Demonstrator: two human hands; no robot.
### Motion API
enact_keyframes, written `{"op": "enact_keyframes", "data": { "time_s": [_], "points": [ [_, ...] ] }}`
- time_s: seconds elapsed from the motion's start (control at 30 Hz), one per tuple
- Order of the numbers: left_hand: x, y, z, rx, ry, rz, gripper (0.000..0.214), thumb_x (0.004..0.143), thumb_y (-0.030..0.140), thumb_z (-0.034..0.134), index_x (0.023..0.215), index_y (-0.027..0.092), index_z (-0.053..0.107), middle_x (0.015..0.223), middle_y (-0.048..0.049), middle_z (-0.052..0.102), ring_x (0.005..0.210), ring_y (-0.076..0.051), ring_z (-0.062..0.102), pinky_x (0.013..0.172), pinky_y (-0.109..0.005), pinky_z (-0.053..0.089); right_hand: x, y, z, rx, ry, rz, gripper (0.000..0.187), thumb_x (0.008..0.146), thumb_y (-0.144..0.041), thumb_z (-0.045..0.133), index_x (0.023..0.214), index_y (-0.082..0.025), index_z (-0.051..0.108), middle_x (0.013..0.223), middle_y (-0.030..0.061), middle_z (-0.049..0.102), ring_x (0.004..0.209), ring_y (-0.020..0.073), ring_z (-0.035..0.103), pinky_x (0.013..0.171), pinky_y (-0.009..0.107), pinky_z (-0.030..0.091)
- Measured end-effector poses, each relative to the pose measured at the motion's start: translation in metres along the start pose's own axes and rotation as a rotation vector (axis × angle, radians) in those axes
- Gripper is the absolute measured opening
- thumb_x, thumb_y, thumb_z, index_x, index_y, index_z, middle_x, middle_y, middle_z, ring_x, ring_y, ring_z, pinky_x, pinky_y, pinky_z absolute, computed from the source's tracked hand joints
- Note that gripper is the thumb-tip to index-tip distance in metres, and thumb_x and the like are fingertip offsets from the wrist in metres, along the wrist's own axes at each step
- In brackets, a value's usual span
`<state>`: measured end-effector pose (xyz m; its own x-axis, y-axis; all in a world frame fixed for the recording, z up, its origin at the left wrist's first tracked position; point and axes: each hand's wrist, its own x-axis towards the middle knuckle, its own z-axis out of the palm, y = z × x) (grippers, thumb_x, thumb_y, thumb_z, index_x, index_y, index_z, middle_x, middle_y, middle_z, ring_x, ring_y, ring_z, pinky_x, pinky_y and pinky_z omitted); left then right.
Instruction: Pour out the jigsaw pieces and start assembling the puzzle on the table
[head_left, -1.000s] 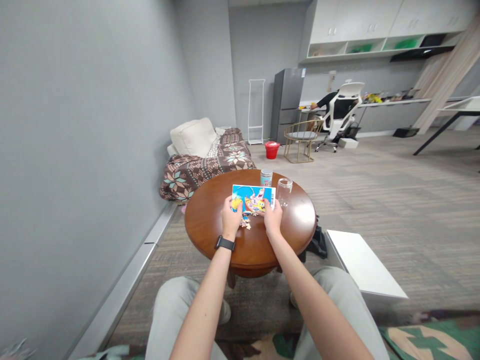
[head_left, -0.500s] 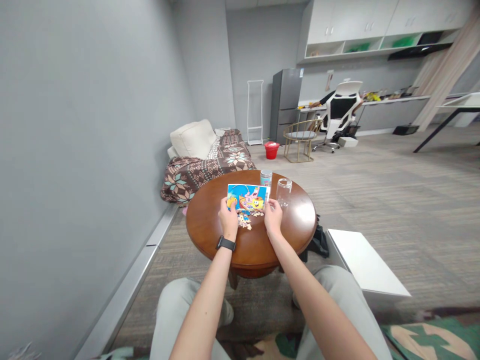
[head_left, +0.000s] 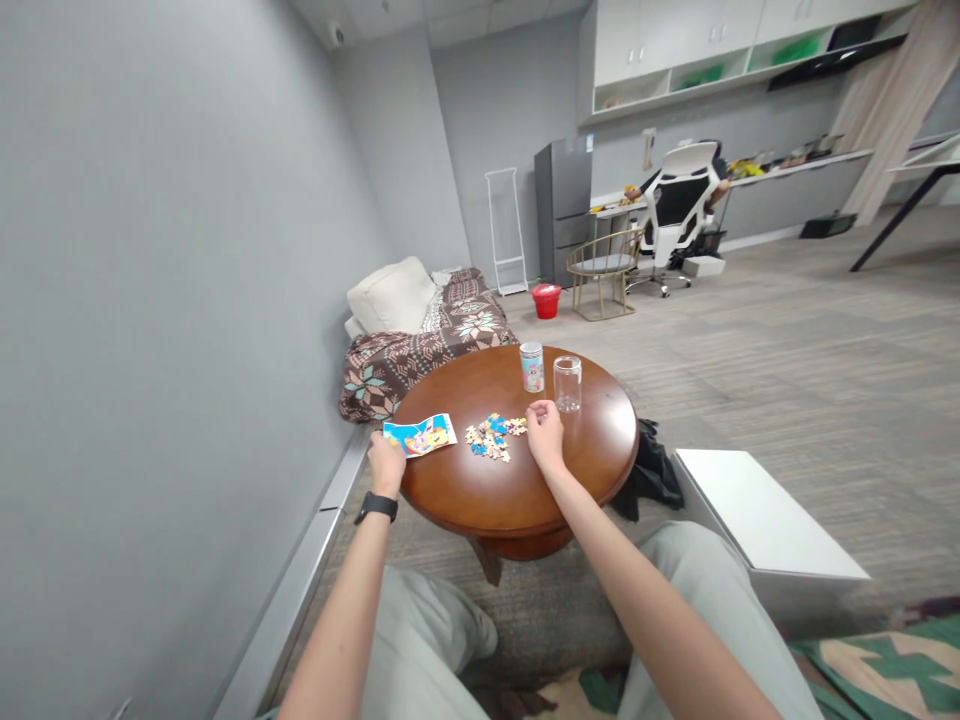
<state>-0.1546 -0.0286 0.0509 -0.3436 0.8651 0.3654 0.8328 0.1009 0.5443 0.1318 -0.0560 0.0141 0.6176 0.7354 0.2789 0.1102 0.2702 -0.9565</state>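
My left hand [head_left: 386,463] pinches the left end of a picture card [head_left: 427,437] with cartoon figures on a blue ground. The card lies low over the left side of the round wooden table [head_left: 450,500]. A pile of jigsaw pieces [head_left: 491,437], blue, white and yellow, is spread at the table's middle. At the pile's right edge is my right hand [head_left: 544,432], its fingers curled together; whatever is between them cannot be made out. Behind that hand stand a printed can [head_left: 532,368] and a clear jar [head_left: 568,385].
A sofa with a patterned cover [head_left: 420,345] sits behind the table's left side. To the right, a white box [head_left: 765,510] and a black bag [head_left: 649,470] are on the floor. Farther back are a red bucket [head_left: 546,300] and a person in a white chair [head_left: 679,205].
The card has moved left and down in my left hand, from above the pieces to the table's left side. My right hand has let go of the card and stays by the pieces.
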Motion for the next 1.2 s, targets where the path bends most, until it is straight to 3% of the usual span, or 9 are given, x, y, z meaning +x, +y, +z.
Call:
{"op": "enact_keyframes", "data": {
  "time_s": [0.1,0.23,0.37,0.57,0.7,0.8,0.9,1.03,1.2],
  "points": [
    [-0.016,0.007,-0.003,0.3,-0.021,0.144,0.042,0.086,0.007,0.042,0.126,0.002,0.054,0.124,-0.0293,0.06,0.119,-0.035,0.06,0.097,-0.044,0.049,-0.001,-0.002,0.0,0.002,-0.014,0.005,0.013,0.075,-0.034,0.052,0.083,-0.023,0.052,0.076,0.0013,0.058,0.074,0.0198,0.056,0.073,0.033,0.047],
    [-0.025,0.029,0.008,0.346,-0.232,0.451,0.045,0.092,0.015,0.039,0.134,0.018,0.056,0.145,-0.0168,0.051,0.135,-0.028,0.048,0.111,-0.041,0.039,-0.003,-0.003,0.0,-0.017,-0.044,0.0,0.012,0.075,-0.032,0.05,0.084,-0.023,0.052,0.077,0.0018,0.059,0.073,0.02,0.056,0.074,0.034,0.046],
    [-0.025,0.045,0.028,0.325,-0.456,0.483,0.042,0.096,0.027,0.039,0.134,0.019,0.057,0.144,-0.0153,0.053,0.139,-0.027,0.045,0.112,-0.047,0.036,-0.004,-0.005,0.002,-0.046,-0.08,-0.027,0.013,0.077,-0.031,0.047,0.086,-0.023,0.051,0.078,0.0019,0.059,0.073,0.0201,0.056,0.075,0.035,0.045],
    [-0.04,0.068,0.044,0.299,-0.517,0.444,0.05,0.097,0.033,0.035,0.144,0.024,0.048,0.157,-0.0131,0.036,0.145,-0.036,0.033,0.114,-0.061,0.027,-0.004,-0.004,0.002,-0.125,-0.105,-0.058,0.014,0.077,-0.026,0.044,0.088,-0.022,0.053,0.082,0.0038,0.061,0.079,0.0216,0.058,0.078,0.036,0.046],
    [-0.052,0.083,0.047,0.249,-0.538,0.486,0.05,0.098,0.031,0.033,0.144,0.024,0.048,0.156,-0.0119,0.038,0.146,-0.035,0.031,0.116,-0.061,0.026,-0.005,-0.002,0.001,-0.216,-0.163,-0.112,0.021,0.08,-0.024,0.041,0.092,-0.022,0.058,0.092,0.0078,0.065,0.088,0.0239,0.061,0.085,0.04,0.048],
    [-0.056,0.086,0.046,0.261,-0.536,0.485,0.051,0.098,0.028,0.029,0.146,0.021,0.046,0.156,-0.0119,0.038,0.146,-0.035,0.031,0.117,-0.059,0.026,-0.009,-0.004,0.002,-0.341,-0.311,-0.216,0.034,0.084,-0.021,0.038,0.107,-0.019,0.063,0.114,0.0125,0.067,0.108,0.0255,0.061,0.098,0.044,0.046],
    [-0.056,0.081,0.041,0.312,-0.503,0.472,0.054,0.098,0.024,0.025,0.149,0.018,0.041,0.157,-0.0136,0.036,0.147,-0.036,0.029,0.116,-0.061,0.025,-0.018,-0.009,0.005,-0.524,-0.547,-0.4,0.041,0.09,-0.025,0.043,0.126,-0.019,0.061,0.143,0.0122,0.054,0.136,0.0293,0.044,0.114,0.053,0.03],
    [-0.054,0.071,0.038,0.377,-0.5,0.52,0.055,0.099,0.024,0.024,0.151,0.018,0.037,0.159,-0.013,0.032,0.148,-0.036,0.026,0.116,-0.061,0.025,-0.028,-0.016,0.007,-0.681,-0.879,-0.612,0.043,0.095,-0.038,0.048,0.136,-0.029,0.057,0.152,0.0058,0.046,0.144,0.0306,0.035,0.118,0.058,0.019],
    [-0.052,0.066,0.038,0.404,-0.53,0.554,0.056,0.099,0.026,0.023,0.153,0.022,0.032,0.161,-0.0114,0.028,0.149,-0.035,0.024,0.117,-0.059,0.024,-0.03,-0.018,0.008,-0.76,-0.942,-0.677,0.042,0.098,-0.042,0.045,0.136,-0.028,0.058,0.149,0.0061,0.049,0.139,0.0286,0.043,0.118,0.055,0.021]
  ]
}}
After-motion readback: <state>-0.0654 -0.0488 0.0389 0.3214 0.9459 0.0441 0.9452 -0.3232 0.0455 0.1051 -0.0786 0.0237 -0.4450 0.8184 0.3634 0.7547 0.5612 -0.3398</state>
